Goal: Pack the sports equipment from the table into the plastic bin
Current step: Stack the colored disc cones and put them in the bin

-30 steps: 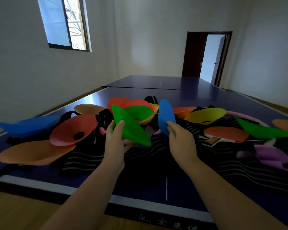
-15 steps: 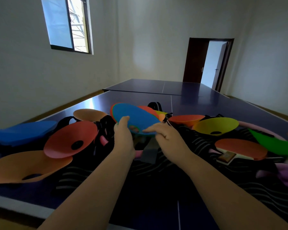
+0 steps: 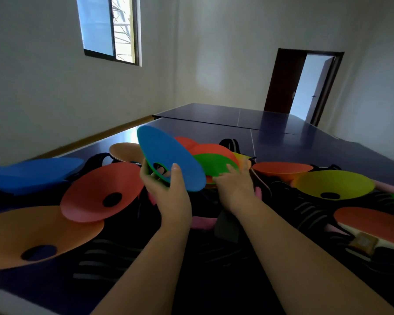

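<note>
My left hand [image 3: 166, 189] grips a blue disc cone [image 3: 168, 155] stacked over a green one, tilted up above the table, thumb on its lower rim and fingers through the centre hole. My right hand [image 3: 234, 189] reaches onto a green disc cone [image 3: 212, 164] that lies in a red-orange cone [image 3: 214, 148] on the pile; its fingers curl over the green rim. More cones lie around: red [image 3: 100, 192], orange [image 3: 32, 233], blue [image 3: 30, 173], yellow-green [image 3: 334, 185]. No plastic bin is in view.
The gear lies on a dark blue table-tennis table [image 3: 282, 142]. Black striped straps [image 3: 305, 212] spread under the cones. A red table-tennis paddle [image 3: 373, 226] lies at the right, an orange cone [image 3: 282, 169] behind it. A doorway [image 3: 309, 87] stands open at the far right.
My left hand has lifted the blue-and-green cone stack up and to the left. My right hand let go of it and moved right onto the green cone on the pile.
</note>
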Available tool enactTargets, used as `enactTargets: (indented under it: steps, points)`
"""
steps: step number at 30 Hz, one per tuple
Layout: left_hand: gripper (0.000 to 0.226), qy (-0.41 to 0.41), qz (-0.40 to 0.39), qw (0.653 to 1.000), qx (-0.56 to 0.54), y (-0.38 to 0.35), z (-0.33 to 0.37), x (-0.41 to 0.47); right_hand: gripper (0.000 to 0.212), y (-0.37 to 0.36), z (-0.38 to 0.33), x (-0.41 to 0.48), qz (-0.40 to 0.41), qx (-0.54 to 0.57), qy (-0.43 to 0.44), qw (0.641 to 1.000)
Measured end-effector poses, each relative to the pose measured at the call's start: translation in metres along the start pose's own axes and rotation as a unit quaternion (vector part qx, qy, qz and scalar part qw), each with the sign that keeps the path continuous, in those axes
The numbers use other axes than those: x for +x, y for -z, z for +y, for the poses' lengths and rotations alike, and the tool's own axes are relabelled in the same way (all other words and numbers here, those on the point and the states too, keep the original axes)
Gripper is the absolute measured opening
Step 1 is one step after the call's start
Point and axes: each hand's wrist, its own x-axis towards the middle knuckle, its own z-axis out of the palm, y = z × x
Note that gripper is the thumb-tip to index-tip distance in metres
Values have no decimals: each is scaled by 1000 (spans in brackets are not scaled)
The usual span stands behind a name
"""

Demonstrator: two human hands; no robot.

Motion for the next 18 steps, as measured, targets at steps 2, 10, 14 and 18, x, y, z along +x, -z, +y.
enactTargets:
  steps: [2, 10, 14, 18]
  points:
    - [56, 7, 9, 1000, -13, 2, 1, 2, 24, -3, -6, 2, 6, 6, -7, 1000]
    - [55, -24, 53, 998, -13, -1, 7, 7, 32, -4, 12, -23, 77, 204, -93, 971]
    - [66, -55, 33, 998, 19, 0, 6, 7, 46, 7, 22, -37, 110, 262, -81, 955]
    - [72, -41, 14, 998, 46, 1, 1, 8, 45, 25, 33, -40, 127, 277, -68, 950]
